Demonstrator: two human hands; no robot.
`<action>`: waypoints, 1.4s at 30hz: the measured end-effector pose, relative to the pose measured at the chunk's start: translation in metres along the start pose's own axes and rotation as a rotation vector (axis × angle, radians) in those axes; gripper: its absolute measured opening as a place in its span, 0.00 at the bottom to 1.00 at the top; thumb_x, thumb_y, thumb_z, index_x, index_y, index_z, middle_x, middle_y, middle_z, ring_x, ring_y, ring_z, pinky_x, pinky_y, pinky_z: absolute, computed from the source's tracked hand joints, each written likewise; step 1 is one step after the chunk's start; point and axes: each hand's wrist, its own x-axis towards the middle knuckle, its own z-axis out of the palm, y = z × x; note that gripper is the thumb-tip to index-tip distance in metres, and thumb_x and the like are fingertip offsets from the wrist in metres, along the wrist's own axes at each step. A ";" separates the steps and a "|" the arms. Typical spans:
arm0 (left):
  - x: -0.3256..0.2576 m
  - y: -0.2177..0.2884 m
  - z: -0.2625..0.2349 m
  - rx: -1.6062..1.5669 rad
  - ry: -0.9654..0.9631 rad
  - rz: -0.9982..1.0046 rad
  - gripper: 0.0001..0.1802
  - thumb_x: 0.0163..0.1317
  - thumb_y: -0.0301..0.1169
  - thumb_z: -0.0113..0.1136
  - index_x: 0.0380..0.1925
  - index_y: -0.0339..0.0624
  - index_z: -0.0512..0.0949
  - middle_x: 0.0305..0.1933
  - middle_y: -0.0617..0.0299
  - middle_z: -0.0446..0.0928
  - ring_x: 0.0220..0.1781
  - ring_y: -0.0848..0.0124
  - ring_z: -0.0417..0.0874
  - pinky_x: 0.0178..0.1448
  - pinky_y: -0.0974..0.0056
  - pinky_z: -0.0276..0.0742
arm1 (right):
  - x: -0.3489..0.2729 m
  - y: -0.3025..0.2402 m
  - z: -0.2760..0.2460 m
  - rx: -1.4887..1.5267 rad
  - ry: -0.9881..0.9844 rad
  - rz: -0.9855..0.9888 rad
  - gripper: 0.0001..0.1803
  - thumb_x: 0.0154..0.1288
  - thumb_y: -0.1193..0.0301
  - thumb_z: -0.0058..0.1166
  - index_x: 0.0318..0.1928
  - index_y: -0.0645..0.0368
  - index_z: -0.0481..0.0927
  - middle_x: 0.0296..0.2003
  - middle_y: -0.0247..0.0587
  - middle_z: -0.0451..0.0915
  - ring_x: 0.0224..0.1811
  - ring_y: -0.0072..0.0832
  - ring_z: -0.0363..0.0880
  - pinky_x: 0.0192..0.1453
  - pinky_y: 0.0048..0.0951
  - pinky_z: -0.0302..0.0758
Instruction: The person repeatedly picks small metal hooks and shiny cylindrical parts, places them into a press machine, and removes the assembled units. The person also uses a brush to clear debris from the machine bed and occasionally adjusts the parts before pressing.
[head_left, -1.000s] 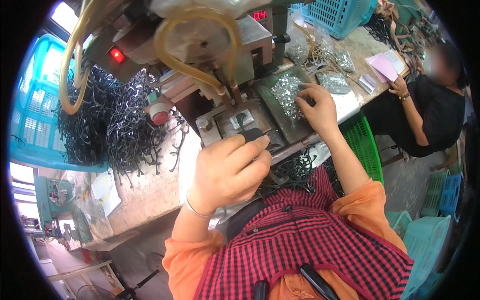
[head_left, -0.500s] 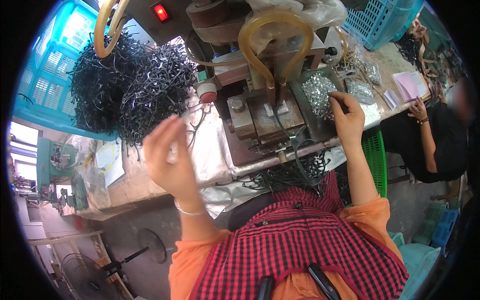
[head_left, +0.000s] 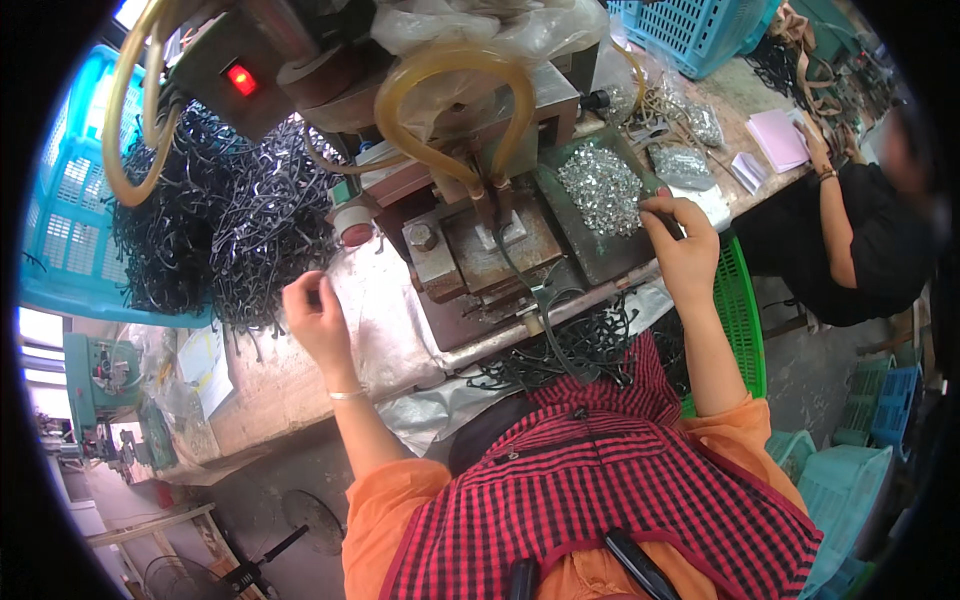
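Nearest the camera, a red-and-black checked apron [head_left: 590,500] over orange sleeves fills the lower centre; a tangle of black wire pieces [head_left: 560,350] lies at the near edge of the surface [head_left: 290,385], touching the apron's top. On the left, the left hand [head_left: 318,320] is raised over a sheet of clear plastic [head_left: 385,310], its grip curled loosely, thumb meeting the fingers; whether anything is pinched cannot be told. A bare strip of the surface lies just left of and nearer than this hand, ending at a rounded near edge. On the right, the right hand [head_left: 680,245] rests at the near right rim of a dark tray [head_left: 600,255], grip pressed together on something too small to tell, beside the heap of small shiny metal parts [head_left: 600,190] in the tray. Between the hands stands a metal press block [head_left: 490,240] with amber hoses [head_left: 450,90] looping above. Farther left, a large heap of black wire loops [head_left: 220,220] crowds against a blue crate [head_left: 60,200]. Far right, another person's arm [head_left: 835,210] lies on the surface.
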 end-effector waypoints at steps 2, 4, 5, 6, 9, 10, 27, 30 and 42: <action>0.003 0.000 -0.007 -0.309 0.000 -0.094 0.03 0.74 0.24 0.59 0.43 0.36 0.78 0.41 0.66 0.77 0.37 0.80 0.75 0.41 0.72 0.72 | 0.003 -0.027 -0.007 0.186 -0.193 0.121 0.08 0.60 0.77 0.67 0.41 0.62 0.88 0.39 0.40 0.87 0.46 0.30 0.86 0.56 0.30 0.78; 0.011 0.029 -0.005 -0.513 0.014 -0.072 0.04 0.76 0.24 0.55 0.47 0.36 0.76 0.43 0.65 0.77 0.39 0.81 0.76 0.44 0.74 0.74 | 0.015 -0.062 -0.006 0.335 -0.421 0.111 0.09 0.60 0.78 0.67 0.42 0.64 0.88 0.41 0.38 0.88 0.51 0.30 0.85 0.59 0.29 0.77; 0.013 0.037 0.001 -0.538 0.004 -0.068 0.05 0.77 0.24 0.54 0.48 0.36 0.75 0.43 0.64 0.77 0.40 0.81 0.76 0.45 0.74 0.75 | 0.022 -0.079 -0.001 0.368 -0.444 0.046 0.09 0.60 0.78 0.67 0.42 0.64 0.88 0.41 0.38 0.88 0.50 0.28 0.85 0.58 0.29 0.78; 0.017 0.043 0.007 -0.567 -0.009 -0.064 0.05 0.77 0.24 0.53 0.49 0.36 0.74 0.44 0.64 0.78 0.41 0.81 0.77 0.47 0.74 0.75 | 0.028 -0.093 0.009 0.396 -0.463 -0.018 0.08 0.60 0.78 0.67 0.41 0.64 0.88 0.41 0.37 0.88 0.49 0.27 0.85 0.56 0.29 0.78; 0.014 0.029 0.031 -0.612 -0.026 -0.139 0.04 0.75 0.23 0.57 0.46 0.37 0.74 0.41 0.65 0.78 0.40 0.80 0.79 0.47 0.72 0.78 | 0.030 -0.111 0.044 0.683 -0.477 0.105 0.19 0.59 0.79 0.67 0.52 0.65 0.81 0.38 0.37 0.87 0.45 0.23 0.85 0.53 0.26 0.78; 0.011 0.022 0.038 -0.638 0.010 -0.142 0.04 0.75 0.23 0.58 0.46 0.38 0.74 0.40 0.65 0.79 0.39 0.79 0.79 0.47 0.71 0.78 | 0.033 -0.113 0.052 0.767 -0.490 0.166 0.21 0.59 0.79 0.66 0.54 0.65 0.80 0.37 0.37 0.86 0.44 0.22 0.85 0.52 0.25 0.78; 0.033 0.197 -0.019 -0.838 -0.062 0.567 0.09 0.66 0.16 0.57 0.44 0.35 0.71 0.41 0.50 0.80 0.42 0.62 0.85 0.42 0.55 0.89 | 0.010 -0.147 0.032 0.788 -0.473 0.147 0.29 0.62 0.75 0.63 0.64 0.62 0.74 0.48 0.47 0.86 0.54 0.32 0.84 0.62 0.32 0.77; 0.010 0.201 -0.005 -0.597 -0.239 0.716 0.13 0.49 0.16 0.67 0.36 0.40 0.81 0.44 0.48 0.86 0.28 0.65 0.82 0.31 0.64 0.79 | 0.030 -0.119 0.027 0.283 -0.381 -0.210 0.19 0.59 0.71 0.62 0.52 0.60 0.84 0.53 0.49 0.84 0.59 0.48 0.81 0.66 0.44 0.75; 0.016 0.223 0.002 -0.338 -0.456 0.902 0.10 0.46 0.28 0.65 0.31 0.44 0.81 0.45 0.61 0.85 0.29 0.68 0.82 0.27 0.65 0.74 | 0.021 0.006 0.046 -0.251 -0.132 -0.266 0.08 0.52 0.71 0.70 0.35 0.53 0.88 0.57 0.51 0.81 0.69 0.49 0.73 0.66 0.47 0.74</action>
